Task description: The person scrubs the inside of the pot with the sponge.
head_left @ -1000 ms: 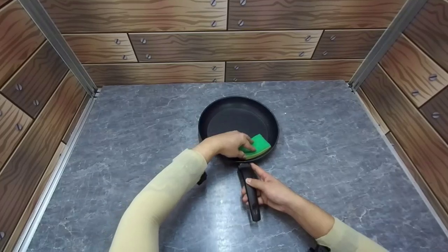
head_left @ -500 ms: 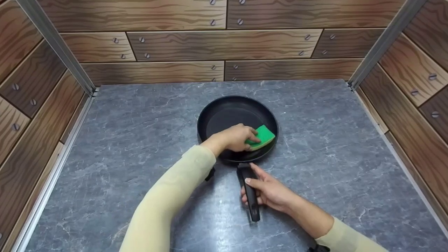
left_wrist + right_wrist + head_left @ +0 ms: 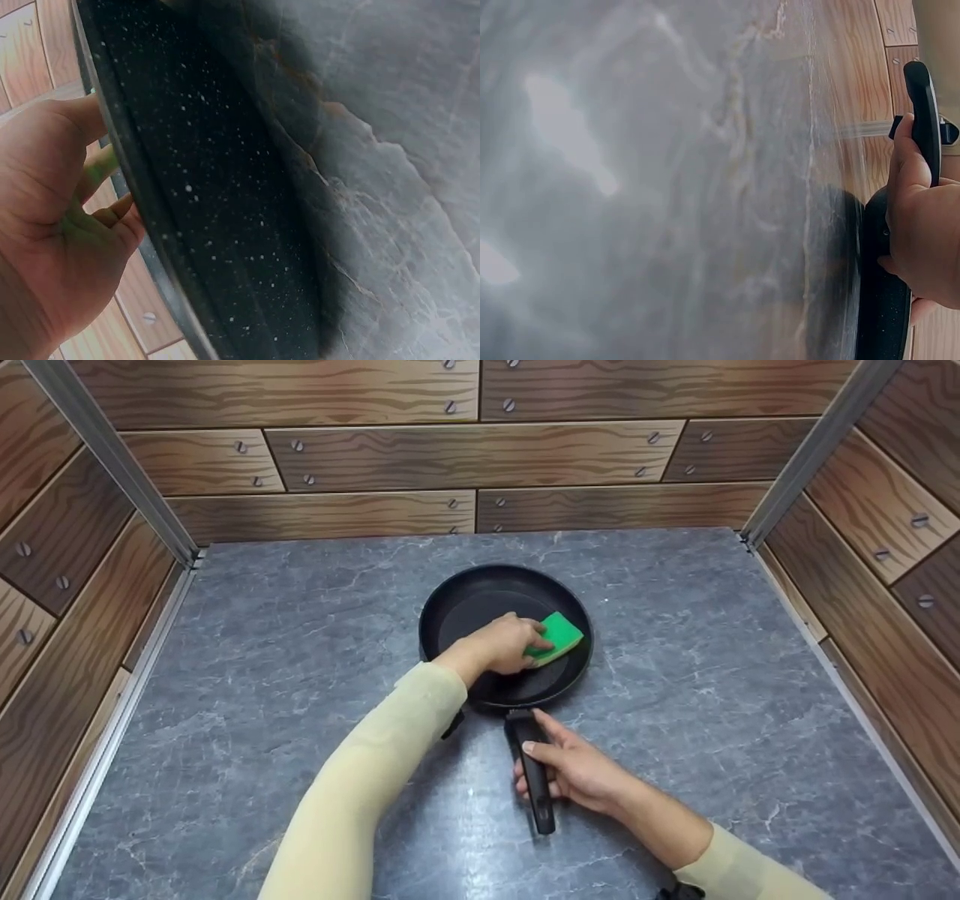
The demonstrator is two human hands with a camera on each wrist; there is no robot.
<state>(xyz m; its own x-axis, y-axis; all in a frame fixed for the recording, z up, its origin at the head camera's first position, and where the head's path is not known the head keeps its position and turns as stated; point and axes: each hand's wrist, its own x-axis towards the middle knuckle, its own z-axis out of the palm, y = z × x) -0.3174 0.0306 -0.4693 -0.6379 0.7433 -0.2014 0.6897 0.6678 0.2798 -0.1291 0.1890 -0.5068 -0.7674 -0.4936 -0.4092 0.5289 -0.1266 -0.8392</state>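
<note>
A black frying pan (image 3: 469,600) stands on the grey marbled tabletop, its handle (image 3: 538,791) pointing toward the person. Inside it, the left hand (image 3: 504,643) grips a green sponge (image 3: 561,634) with a yellowish underside, held against the pan's right inner side. The right hand (image 3: 581,771) holds the handle, thumb on top and fingers curled beneath. In the left wrist view the speckled outer wall of the pan (image 3: 202,187) hides the sponge, and part of the left hand (image 3: 67,217) shows over the rim. The right wrist view shows the right hand (image 3: 926,232) around the handle (image 3: 924,112).
The marbled tabletop (image 3: 300,607) spreads around the pan. Wood-patterned panels (image 3: 472,457) close off the back and both sides, with metal posts at the two far corners. Pale sleeves (image 3: 375,757) cover both forearms, and black straps sit near the wrists.
The left hand has slid the sponge away from the pan's near rim, first up and right, then slightly back left. The right hand keeps its hold on the handle, and the pan stays put.
</note>
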